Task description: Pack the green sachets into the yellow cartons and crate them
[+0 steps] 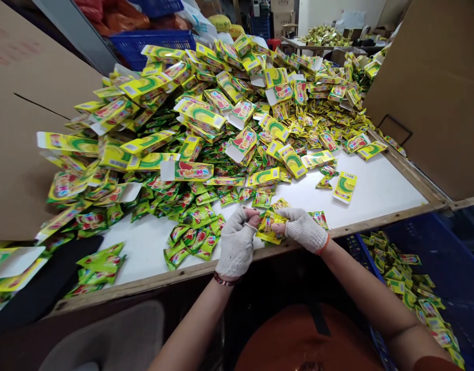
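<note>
My right hand, in a white fingerless-tipped glove, grips a yellow candy packet between thumb and fingers above the table's front edge. My left hand, gloved likewise, is closed in a pinch at the left edge of that packet; what its fingertips hold is hidden. Just left of it lies a cluster of green packets. Behind my hands another yellow packet partly shows, and a green packet lies beyond my right fingers.
A large heap of yellow-green boxes and small packets covers the white table. One box lies apart at right. Cardboard walls flank the table. A blue crate of packets stands below right; a wooden rim edges the front.
</note>
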Demonstrator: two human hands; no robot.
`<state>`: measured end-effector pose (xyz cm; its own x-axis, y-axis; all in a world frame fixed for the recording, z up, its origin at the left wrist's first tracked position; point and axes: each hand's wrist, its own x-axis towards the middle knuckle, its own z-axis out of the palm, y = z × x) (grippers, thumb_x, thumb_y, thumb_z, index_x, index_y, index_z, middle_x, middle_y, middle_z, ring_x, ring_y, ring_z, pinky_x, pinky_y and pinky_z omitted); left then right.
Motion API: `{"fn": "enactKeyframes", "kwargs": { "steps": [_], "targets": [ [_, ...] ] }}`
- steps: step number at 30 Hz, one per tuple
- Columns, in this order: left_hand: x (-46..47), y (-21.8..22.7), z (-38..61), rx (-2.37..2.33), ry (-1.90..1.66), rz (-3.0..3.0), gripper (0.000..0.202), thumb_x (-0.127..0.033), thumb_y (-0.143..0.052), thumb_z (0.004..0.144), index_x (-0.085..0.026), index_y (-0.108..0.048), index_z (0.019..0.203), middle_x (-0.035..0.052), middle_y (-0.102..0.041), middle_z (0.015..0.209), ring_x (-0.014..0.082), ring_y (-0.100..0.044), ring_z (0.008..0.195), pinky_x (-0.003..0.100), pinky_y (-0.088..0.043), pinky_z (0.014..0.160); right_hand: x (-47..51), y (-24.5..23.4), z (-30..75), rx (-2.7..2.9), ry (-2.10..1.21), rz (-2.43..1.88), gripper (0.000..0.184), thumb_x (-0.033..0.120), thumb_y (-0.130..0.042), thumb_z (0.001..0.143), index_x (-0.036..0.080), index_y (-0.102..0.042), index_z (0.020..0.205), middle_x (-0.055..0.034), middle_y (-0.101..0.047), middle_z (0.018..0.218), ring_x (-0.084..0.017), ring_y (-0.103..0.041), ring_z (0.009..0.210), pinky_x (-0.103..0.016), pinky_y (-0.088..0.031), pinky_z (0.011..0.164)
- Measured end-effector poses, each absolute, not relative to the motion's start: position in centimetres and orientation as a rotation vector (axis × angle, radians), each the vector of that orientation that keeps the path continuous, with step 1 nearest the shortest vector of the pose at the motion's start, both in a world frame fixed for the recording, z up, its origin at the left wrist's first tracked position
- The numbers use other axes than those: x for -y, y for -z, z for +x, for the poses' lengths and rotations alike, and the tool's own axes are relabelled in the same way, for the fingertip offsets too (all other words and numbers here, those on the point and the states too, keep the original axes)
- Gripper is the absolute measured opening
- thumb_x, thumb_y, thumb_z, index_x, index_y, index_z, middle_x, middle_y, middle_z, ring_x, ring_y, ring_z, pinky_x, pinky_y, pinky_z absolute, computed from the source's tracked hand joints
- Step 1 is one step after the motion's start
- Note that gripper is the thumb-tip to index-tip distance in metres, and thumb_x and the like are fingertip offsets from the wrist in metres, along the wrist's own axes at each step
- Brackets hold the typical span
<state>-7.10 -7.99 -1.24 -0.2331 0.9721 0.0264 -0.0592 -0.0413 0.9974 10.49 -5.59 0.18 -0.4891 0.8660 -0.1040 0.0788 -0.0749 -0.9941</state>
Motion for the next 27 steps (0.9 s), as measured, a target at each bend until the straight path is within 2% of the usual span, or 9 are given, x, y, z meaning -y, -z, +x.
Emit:
{"fn": "enactKeyframes", "kwargs": {
  "steps": [4, 7, 11, 14, 18, 20, 23, 27],
  "targets": [
    [7.7, 0.7, -7.3, -1.212, -1.198, 1.052, 0.041, -0.044, -0.074, 0.075, -0.019, -0.067, 0.106, 0.0006, -0.066, 0.083, 0.0104, -0.055, 0.062, 0.023, -0.047, 0.059, 5.5, -0.6, 11.0, 1.745, -1.471, -1.059, 0.035, 0.047, -0.070, 0.076, 0.013, -0.069, 0.086, -0.0011, -0.064, 0.075, -0.015, -0.056, 0.071, -0.025, -0.046, 0.066],
    [7.6, 0.2, -7.6, -1.177, -1.044, 1.161, 0.038, -0.046, -0.071, 0.077, -0.015, -0.071, 0.101, 0.0035, -0.069, 0.082, 0.0158, -0.062, 0.073, 0.027, -0.052, 0.069, 5.4, -0.9, 11.5, 1.918, -1.273, -1.115, 0.027, 0.040, -0.067, 0.080, 0.013, -0.067, 0.078, -0.0001, -0.060, 0.071, -0.014, -0.051, 0.069, -0.024, -0.040, 0.062],
    [8.0, 0.4, -6.9, -1.196, -1.158, 1.105, 0.035, -0.045, -0.071, 0.077, -0.016, -0.073, 0.097, 0.0060, -0.073, 0.091, 0.0188, -0.066, 0.083, 0.030, -0.054, 0.075, 5.2, -0.7, 11.6, 1.935, -1.071, -1.189, 0.022, 0.035, -0.063, 0.082, 0.014, -0.066, 0.078, -0.0019, -0.061, 0.079, -0.015, -0.052, 0.074, -0.026, -0.041, 0.069],
    [8.4, 0.8, -6.0, -1.197, -1.241, 1.000, 0.036, -0.043, -0.076, 0.072, -0.016, -0.073, 0.095, 0.0062, -0.073, 0.093, 0.0172, -0.066, 0.080, 0.029, -0.055, 0.072, 5.1, -0.5, 11.6, 1.902, -1.013, -1.208, 0.022, 0.036, -0.064, 0.083, 0.015, -0.066, 0.076, -0.0019, -0.061, 0.080, -0.015, -0.052, 0.074, -0.026, -0.041, 0.069],
    [8.3, 1.0, -5.3, -1.161, -1.302, 0.810, 0.041, -0.042, -0.081, 0.063, -0.015, -0.070, 0.092, 0.0056, -0.071, 0.093, 0.0157, -0.066, 0.071, 0.029, -0.056, 0.064, 5.1, -0.6, 11.7, 1.826, -0.983, -1.209, 0.021, 0.036, -0.063, 0.084, 0.016, -0.067, 0.085, -0.0021, -0.063, 0.084, -0.016, -0.056, 0.078, -0.026, -0.043, 0.071],
    [8.2, 0.9, -5.4, -1.151, -1.276, 0.818, 0.041, -0.044, -0.079, 0.067, -0.016, -0.069, 0.095, 0.0044, -0.071, 0.090, 0.0145, -0.065, 0.068, 0.027, -0.055, 0.061, 5.2, -0.7, 11.8, 1.846, -1.014, -1.183, 0.019, 0.034, -0.063, 0.084, 0.016, -0.067, 0.087, -0.0016, -0.063, 0.083, -0.016, -0.055, 0.077, -0.027, -0.043, 0.071],
    [7.9, 0.5, -5.8, -1.188, -1.137, 1.019, 0.038, -0.046, -0.072, 0.075, -0.017, -0.068, 0.100, 0.0028, -0.069, 0.084, 0.0136, -0.063, 0.069, 0.025, -0.052, 0.061, 5.2, -0.9, 11.8, 1.979, -1.010, -1.088, 0.015, 0.031, -0.066, 0.081, 0.017, -0.063, 0.076, -0.0006, -0.059, 0.076, -0.016, -0.052, 0.074, -0.027, -0.042, 0.070],
    [7.9, 0.0, -5.9, -1.296, -1.048, 1.290, 0.034, -0.047, -0.066, 0.080, -0.015, -0.070, 0.091, 0.0046, -0.069, 0.086, 0.0151, -0.060, 0.075, 0.026, -0.051, 0.067, 5.0, -1.0, 11.8, 2.025, -0.943, -1.061, 0.024, 0.029, -0.067, 0.080, 0.018, -0.053, 0.063, 0.0004, -0.053, 0.072, -0.015, -0.049, 0.071, -0.027, -0.039, 0.068]
  ]
}}
